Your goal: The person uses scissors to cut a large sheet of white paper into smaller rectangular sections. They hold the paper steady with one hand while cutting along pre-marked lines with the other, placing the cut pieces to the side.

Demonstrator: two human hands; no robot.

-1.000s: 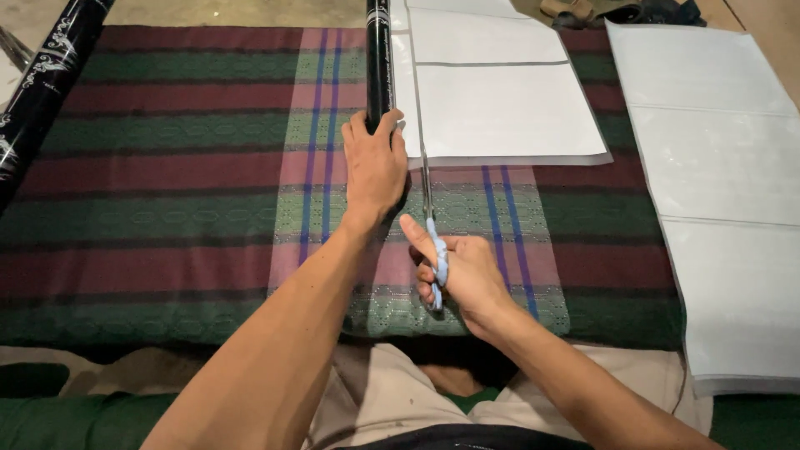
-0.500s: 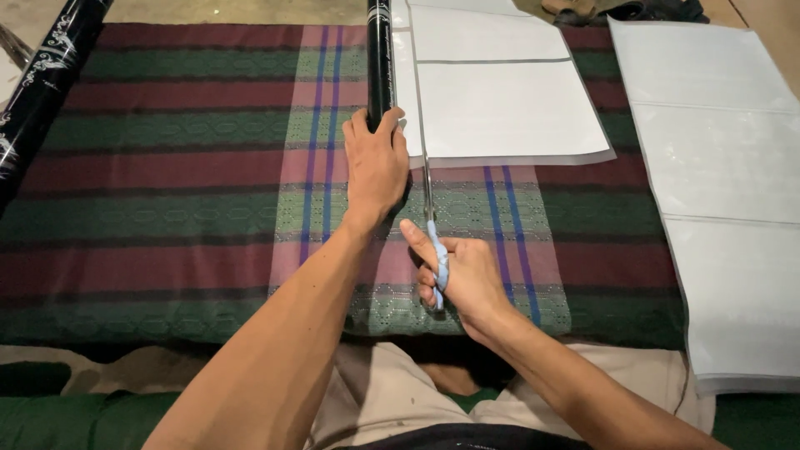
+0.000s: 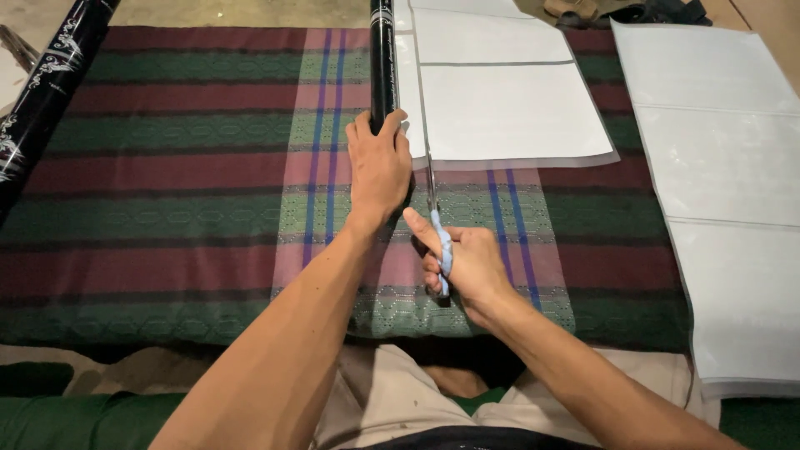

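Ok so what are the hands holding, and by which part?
The left hand presses on the black tube's near end; the right hand holds scissors by their blue-wrapped handle.

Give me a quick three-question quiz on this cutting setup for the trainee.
1. True or false: the left hand rests on the black roll.
2. Which hand holds the scissors? A) left B) right C) neither
3. Fill in: the white sheet lies on a striped ____.

Key:
1. True; the palm presses on the roll's near end.
2. B; the right hand closes its grip on the blue handles.
3. Cloth, banded in red and green.
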